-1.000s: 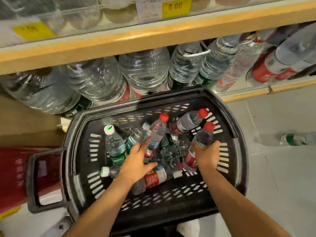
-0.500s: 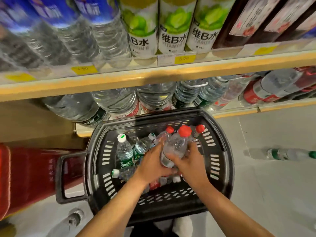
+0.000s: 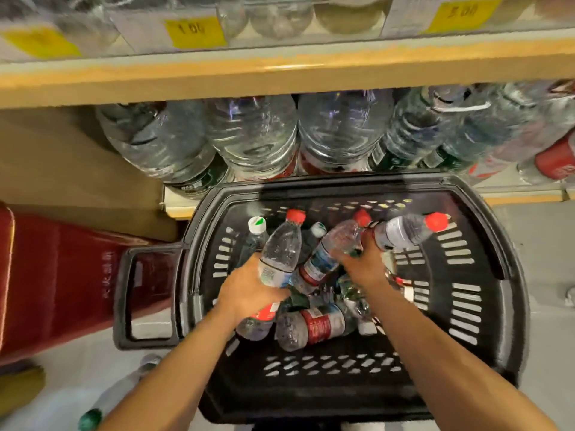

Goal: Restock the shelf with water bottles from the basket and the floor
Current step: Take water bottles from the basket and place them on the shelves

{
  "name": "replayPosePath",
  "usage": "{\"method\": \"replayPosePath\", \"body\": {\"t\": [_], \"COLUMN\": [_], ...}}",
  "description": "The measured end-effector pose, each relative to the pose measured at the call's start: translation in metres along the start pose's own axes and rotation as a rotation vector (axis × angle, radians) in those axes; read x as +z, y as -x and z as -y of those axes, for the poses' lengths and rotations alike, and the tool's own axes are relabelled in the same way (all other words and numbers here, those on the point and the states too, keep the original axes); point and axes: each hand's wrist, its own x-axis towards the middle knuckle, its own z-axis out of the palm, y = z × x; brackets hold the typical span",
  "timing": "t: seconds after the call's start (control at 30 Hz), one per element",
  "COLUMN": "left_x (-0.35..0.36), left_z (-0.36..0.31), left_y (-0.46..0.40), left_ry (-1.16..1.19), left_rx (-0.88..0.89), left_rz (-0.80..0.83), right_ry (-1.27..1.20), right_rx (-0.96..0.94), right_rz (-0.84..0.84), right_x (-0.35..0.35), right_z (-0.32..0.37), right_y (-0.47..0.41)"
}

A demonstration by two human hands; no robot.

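Observation:
A black plastic basket [image 3: 326, 368] stands on the floor in front of the shelf [image 3: 280, 79] and holds several small water bottles, most with red caps. My left hand [image 3: 249, 290] grips one red-capped bottle [image 3: 280, 253] around its lower half and holds it upright over the basket. My right hand [image 3: 361, 262] reaches into the pile, fingers curled at the base of a red-capped bottle [image 3: 404, 231] that points right. Another red-capped bottle [image 3: 326, 256] leans between both hands. A red-labelled bottle [image 3: 314, 321] lies flat below them.
Large water jugs [image 3: 249, 135] fill the space under the wooden shelf edge. A red bin [image 3: 62, 275] stands left of the basket's handle [image 3: 149, 293]. A green-capped bottle [image 3: 118, 396] lies on the floor at the lower left. Grey floor shows at the right.
My hands have come apart: the left now holds a red-capped bottle alone, and the right has moved right onto another bottle. The view has dropped lower and closer to the basket.

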Motion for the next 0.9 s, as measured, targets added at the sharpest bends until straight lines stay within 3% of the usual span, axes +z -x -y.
{"method": "replayPosePath", "body": {"t": [0.13,0.37,0.6,0.9], "left_x": [0.0,-0.018,-0.104,-0.218], "left_z": [0.003,-0.018,-0.103,-0.207], "left_y": [-0.005,0.03,0.142,0.296], "left_ry": [-0.012,0.003,-0.113,0.008], "left_rx": [0.033,-0.024,0.02,0.229], "left_rz": [0.011,-0.028,-0.06,-0.32], "right_ry": [-0.113,-0.063,0.065,0.105], "right_rx": [0.033,-0.157,-0.258,-0.498], "right_rz": [-0.031,0.016,0.095,0.15], "right_x": [0.016,-0.025,-0.115,-0.201], "right_z": [-0.006,0.033,0.15,0.313], "right_y": [-0.02,0.047,0.142,0.269]}}
